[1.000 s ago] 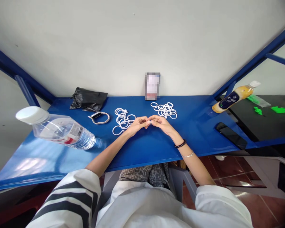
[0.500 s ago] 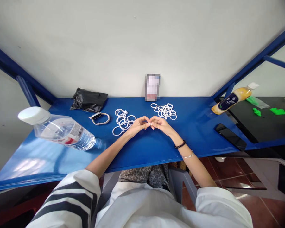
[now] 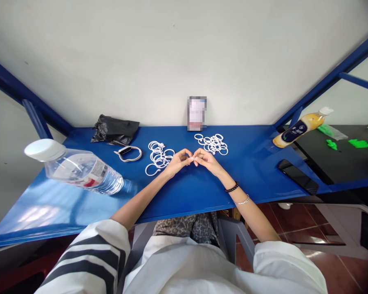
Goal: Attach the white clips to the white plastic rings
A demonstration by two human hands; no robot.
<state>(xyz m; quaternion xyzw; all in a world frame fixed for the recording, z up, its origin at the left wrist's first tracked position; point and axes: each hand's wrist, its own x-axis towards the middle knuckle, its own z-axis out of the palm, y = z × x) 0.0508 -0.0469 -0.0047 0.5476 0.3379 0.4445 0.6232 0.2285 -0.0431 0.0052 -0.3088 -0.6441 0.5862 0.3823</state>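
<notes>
A person in a white shirt (image 3: 187, 265), one sleeve (image 3: 92, 253) banded in dark stripes, sat in a grey chair (image 3: 237, 234) at a blue table (image 3: 248, 163), both forearms stretched over its near edge. A silver-coloured bangle (image 3: 242, 201) and a dark beaded bracelet (image 3: 232, 187) circled the right forearm and wrist. The left hand (image 3: 178, 163) and the right hand (image 3: 206, 160) met fingertip to fingertip above the tabletop, each in a narrow pinch of thumb and fingers on a small white piece (image 3: 194, 158), too covered to tell its shape.

To the left, a clear water bottle (image 3: 82, 169) with a white cap stood on the table; to the right lay a dark phone (image 3: 298, 176). One loose cluster of white rings (image 3: 157, 157) lay just beside the left hand, overlapping one another, and a second pile of white rings (image 3: 215, 143) lay just beyond the right hand. A watch (image 3: 129, 154) with a light strap rested left of the first cluster. At right stood a bottle of yellow drink (image 3: 302, 130), with bright green pieces (image 3: 358, 143) on a dark surface (image 3: 315, 157) past it. A crumpled black plastic bag (image 3: 115, 130) and an upright, pixelated rectangular object (image 3: 197, 113) sat at the back, near the pale wall (image 3: 159, 61).
</notes>
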